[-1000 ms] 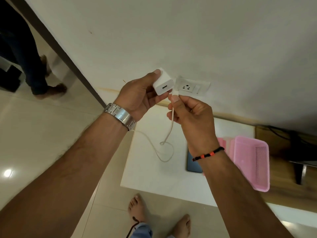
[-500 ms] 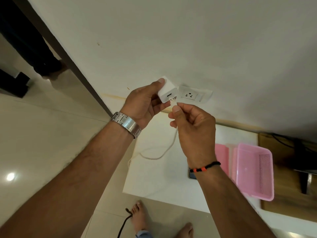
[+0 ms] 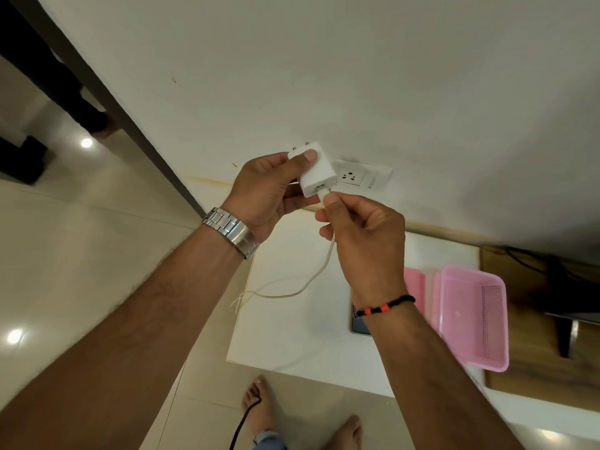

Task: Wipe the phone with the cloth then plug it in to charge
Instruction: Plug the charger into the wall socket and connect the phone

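My left hand (image 3: 264, 190) holds a white charger adapter (image 3: 316, 175) in the air, its two pins pointing up and left. My right hand (image 3: 365, 241) pinches the white cable (image 3: 311, 280) at its plug, which sits in the adapter's port. The cable hangs down and trails over the left edge of the white table (image 3: 292, 339). The phone (image 3: 358, 326) lies on the table, mostly hidden under my right wrist. A white wall socket (image 3: 350, 177) is just right of the adapter. No cloth is clearly visible.
A pink plastic basket (image 3: 470, 316) stands on the table's right side, with a pink item (image 3: 414, 287) beside it. A wooden surface (image 3: 532, 371) with dark cables lies further right. My bare feet (image 3: 259, 407) are on the tiled floor. Another person's legs (image 3: 81, 102) stand at far left.
The cable plug has gone into the adapter's port. My left hand tilted the adapter, so its pins now show. The cable's loop has slid toward the table's left edge.
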